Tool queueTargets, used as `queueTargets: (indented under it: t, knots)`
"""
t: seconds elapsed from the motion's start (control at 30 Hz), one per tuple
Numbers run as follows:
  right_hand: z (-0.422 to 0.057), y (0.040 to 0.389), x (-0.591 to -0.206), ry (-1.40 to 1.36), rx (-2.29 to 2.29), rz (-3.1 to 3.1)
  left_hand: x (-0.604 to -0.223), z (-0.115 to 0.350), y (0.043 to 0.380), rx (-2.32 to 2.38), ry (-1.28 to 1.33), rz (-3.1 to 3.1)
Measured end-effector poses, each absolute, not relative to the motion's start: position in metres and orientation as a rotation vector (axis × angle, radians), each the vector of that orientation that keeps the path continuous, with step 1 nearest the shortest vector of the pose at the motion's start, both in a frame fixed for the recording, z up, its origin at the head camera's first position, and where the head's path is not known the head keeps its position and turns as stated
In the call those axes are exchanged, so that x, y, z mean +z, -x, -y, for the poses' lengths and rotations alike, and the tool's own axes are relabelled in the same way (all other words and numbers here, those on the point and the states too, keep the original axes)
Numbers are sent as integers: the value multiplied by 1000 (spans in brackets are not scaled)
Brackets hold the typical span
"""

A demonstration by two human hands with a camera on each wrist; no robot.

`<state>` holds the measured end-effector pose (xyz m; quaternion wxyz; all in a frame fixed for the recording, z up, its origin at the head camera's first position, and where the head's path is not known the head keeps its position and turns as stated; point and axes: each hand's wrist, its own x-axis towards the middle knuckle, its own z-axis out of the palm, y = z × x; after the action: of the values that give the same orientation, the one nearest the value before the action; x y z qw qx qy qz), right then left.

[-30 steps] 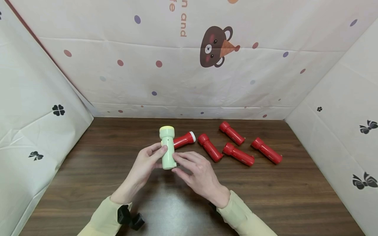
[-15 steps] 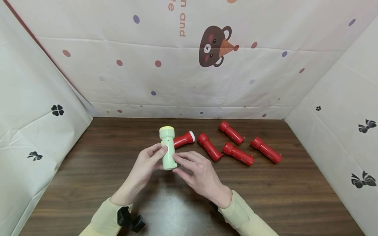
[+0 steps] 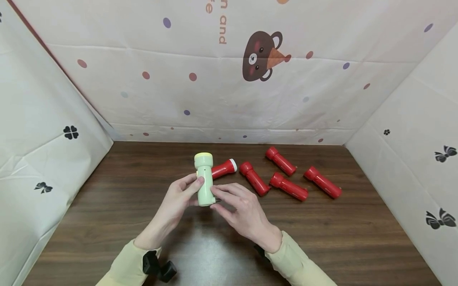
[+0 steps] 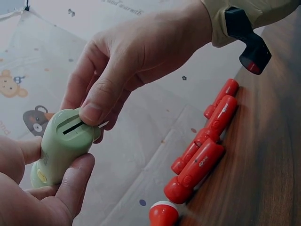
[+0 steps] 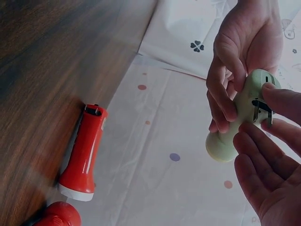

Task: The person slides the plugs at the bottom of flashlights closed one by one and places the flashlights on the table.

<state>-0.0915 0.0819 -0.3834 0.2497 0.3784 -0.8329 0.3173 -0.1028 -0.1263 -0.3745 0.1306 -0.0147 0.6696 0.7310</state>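
Observation:
A pale green flashlight with a yellow rim stands nearly upright above the table, lamp end away from the person. My left hand grips its body, thumb on the near side and fingers behind. At its base, my right hand pinches the flashlight, with the thumb on the end face beside a dark slot. Two metal plug prongs stick out from the side of the base, among the right fingers. Part of the left fingers is hidden behind the body in the head view.
Just behind the green flashlight lies a red flashlight with a white rim. Several more red flashlights lie on the right half of the brown wooden table. White printed sheets enclose the back and sides.
Both hands keep their hold on the green flashlight. The right hand has shifted very slightly to the right, and a little more of a prong shows in the head view.

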Motion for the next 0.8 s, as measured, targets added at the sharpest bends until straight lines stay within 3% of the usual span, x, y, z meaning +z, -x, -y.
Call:
queueTargets:
  t: [0.8]
  knots:
    - [-83, 91, -387, -1014, 906, 2224, -376, 122, 101, 2140, 53, -1945]
